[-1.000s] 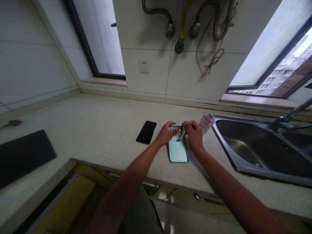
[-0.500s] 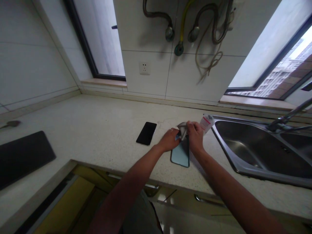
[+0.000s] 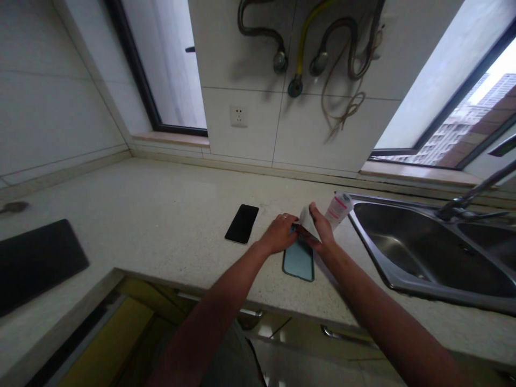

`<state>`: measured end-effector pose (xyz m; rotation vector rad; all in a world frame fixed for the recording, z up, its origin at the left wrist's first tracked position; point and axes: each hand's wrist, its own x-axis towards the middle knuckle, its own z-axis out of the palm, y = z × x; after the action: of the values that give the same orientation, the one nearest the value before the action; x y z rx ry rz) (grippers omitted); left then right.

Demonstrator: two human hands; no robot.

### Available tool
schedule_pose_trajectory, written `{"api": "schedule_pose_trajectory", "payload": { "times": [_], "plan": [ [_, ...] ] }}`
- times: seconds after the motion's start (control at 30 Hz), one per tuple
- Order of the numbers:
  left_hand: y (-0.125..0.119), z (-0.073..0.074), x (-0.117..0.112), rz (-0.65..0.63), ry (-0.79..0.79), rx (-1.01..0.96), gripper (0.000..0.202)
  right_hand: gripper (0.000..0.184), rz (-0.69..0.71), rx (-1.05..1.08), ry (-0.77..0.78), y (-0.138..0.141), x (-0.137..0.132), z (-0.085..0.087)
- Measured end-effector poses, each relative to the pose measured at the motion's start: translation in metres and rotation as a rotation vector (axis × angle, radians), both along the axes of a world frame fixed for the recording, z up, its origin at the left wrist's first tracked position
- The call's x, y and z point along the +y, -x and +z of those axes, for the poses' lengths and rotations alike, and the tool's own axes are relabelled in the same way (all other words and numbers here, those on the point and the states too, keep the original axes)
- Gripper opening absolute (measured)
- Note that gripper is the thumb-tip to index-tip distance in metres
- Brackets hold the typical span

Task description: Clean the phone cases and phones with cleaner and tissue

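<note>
In the head view, a pale blue case (image 3: 299, 263) lies on the surface (image 3: 169, 215), its near end in plain sight and its far end covered by both hands; whether a phone sits in it cannot be told. The left hand (image 3: 277, 235) comes over the far end of the case from the left, fingers bent together, but their tips are hidden, so I cannot tell whether that grip pinches the case, a fold of the wipe, or only presses down. The right hand (image 3: 324, 228), at the right of the case's far end, has its grip closed about a pale, limp wipe (image 3: 307, 219), which bunches up between the two hands above the case. The step in hand looks to be working the wipe at the far end of the case, perhaps rubbing or folding; this view does not settle which. The next move seems to call for the left hand to steady the case while the right gathers the wipe into a firm, flat pad. A black phone (image 3: 242, 223) lies left of the case, apart from both hands. Beyond the case and to its right, a packet (image 3: 338, 207) with pink bands shows just behind the right hand, near the sink (image 3: 375, 255); its lower part is hidden.
</note>
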<state>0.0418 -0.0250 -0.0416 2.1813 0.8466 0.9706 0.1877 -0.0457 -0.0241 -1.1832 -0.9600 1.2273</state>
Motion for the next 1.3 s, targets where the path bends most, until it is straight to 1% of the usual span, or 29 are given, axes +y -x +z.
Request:
{"api": "schedule_pose_trajectory", "payload": {
  "times": [0.03, 0.07, 0.1, 0.2, 0.23, 0.27, 0.3, 0.37, 0.4, 0.47, 0.57, 0.67, 0.83, 0.93, 1.0, 1.03, 1.1, 1.13, 1.23, 1.27, 1.3],
  "plan": [
    [0.004, 0.006, 0.0, 0.066, -0.001, -0.018, 0.025, 0.059, -0.023, 0.058, 0.012, 0.0, 0.0, 0.0],
    [0.009, 0.012, 0.001, 0.217, -0.013, -0.016, 0.023, 0.058, -0.046, 0.108, 0.018, 0.0, 0.0, 0.001],
    [0.015, 0.019, 0.002, 0.38, -0.031, 0.025, 0.025, 0.057, -0.063, 0.141, 0.018, 0.001, 0.0, 0.001],
    [0.041, 0.035, 0.007, 0.79, -0.05, 0.242, 0.037, 0.056, -0.049, 0.166, 0.001, 0.001, 0.001, 0.0],
    [0.051, 0.037, 0.009, 0.884, -0.022, 0.312, 0.04, 0.056, -0.044, 0.179, -0.002, 0.002, 0.001, 0.0],
    [0.061, 0.038, 0.011, 0.928, 0.027, 0.375, 0.046, 0.056, -0.044, 0.19, -0.001, 0.002, 0.002, 0.0],
    [0.069, 0.037, 0.012, 0.932, 0.082, 0.42, 0.053, 0.055, -0.045, 0.197, 0.003, 0.002, 0.002, 0.0],
    [0.083, 0.034, 0.014, 0.883, 0.181, 0.435, 0.066, 0.054, -0.052, 0.193, 0.014, 0.003, 0.002, 0.0],
    [0.087, 0.032, 0.013, 0.869, 0.19, 0.439, 0.07, 0.053, -0.054, 0.188, 0.021, 0.004, 0.001, 0.0],
    [0.091, 0.03, 0.011, 0.847, 0.195, 0.52, 0.075, 0.05, -0.052, 0.199, 0.041, 0.005, 0.001, 0.0],
    [0.089, 0.032, 0.006, 0.845, 0.183, 0.599, 0.068, 0.044, -0.061, 0.274, 0.077, 0.007, 0.0, 0.001],
    [0.085, 0.035, 0.004, 0.853, 0.182, 0.597, 0.06, 0.036, -0.086, 0.326, 0.105, 0.009, 0.0, 0.002],
    [0.08, 0.033, 0.005, 0.9, 0.217, 0.59, 0.068, 0.03, -0.09, 0.327, 0.153, 0.013, -0.002, 0.003],
    [0.079, 0.033, 0.005, 0.877, 0.264, 0.531, 0.069, 0.029, -0.094, 0.357, 0.161, 0.015, -0.003, 0.006],
    [0.079, 0.033, 0.005, 0.853, 0.285, 0.421, 0.07, 0.029, -0.098, 0.373, 0.169, 0.016, -0.004, 0.008],
    [0.079, 0.032, 0.006, 0.836, 0.3, 0.326, 0.071, 0.029, -0.095, 0.377, 0.176, 0.017, -0.004, 0.009],
    [0.079, 0.032, 0.009, 0.762, 0.399, 0.033, 0.072, 0.029, -0.087, 0.38, 0.188, 0.017, -0.005, 0.01],
    [0.079, 0.031, 0.011, 0.691, 0.496, -0.141, 0.068, 0.03, -0.084, 0.384, 0.189, 0.017, -0.005, 0.01],
    [0.075, 0.031, 0.017, 0.426, 0.87, -0.616, 0.041, 0.029, -0.075, 0.397, 0.176, 0.017, -0.005, 0.01],
    [0.073, 0.031, 0.018, 0.373, 0.975, -0.731, 0.033, 0.028, -0.068, 0.404, 0.17, 0.017, -0.004, 0.009],
    [0.072, 0.032, 0.019, 0.347, 1.05, -0.829, 0.028, 0.027, -0.057, 0.413, 0.164, 0.016, -0.004, 0.009]
  ]
}}
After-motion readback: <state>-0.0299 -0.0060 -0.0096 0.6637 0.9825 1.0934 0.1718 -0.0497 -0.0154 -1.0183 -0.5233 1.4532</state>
